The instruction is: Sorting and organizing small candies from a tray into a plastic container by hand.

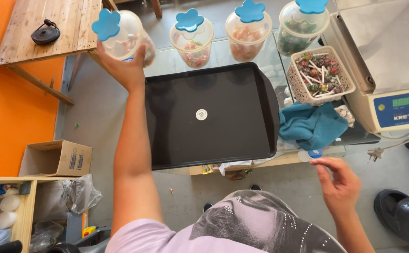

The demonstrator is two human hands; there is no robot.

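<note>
Clear plastic candy jar with a blue flower-shaped lid (122,35) sits tilted in the left hand (125,65), at the far left end of a row of three like jars (191,35), beyond the upper left corner of the dark rectangular plastic tray (211,117). The jar's wall is smooth and see-through, with wrapped sweets showing inside. The tray is glossy, with rounded corners, a raised rim and a small round sticker (201,114) at its middle. To its right stand a cream woven-look basket of lollipops (321,72) and a crumpled teal cloth (312,125). The left arm stretches straight forward, its fingers curled around the jar from below and gripping it. The right hand (340,185) hovers near the counter edge, palm turned inward, fingers loosely spread and holding nothing, just below a small blue-capped object (314,153).
</note>
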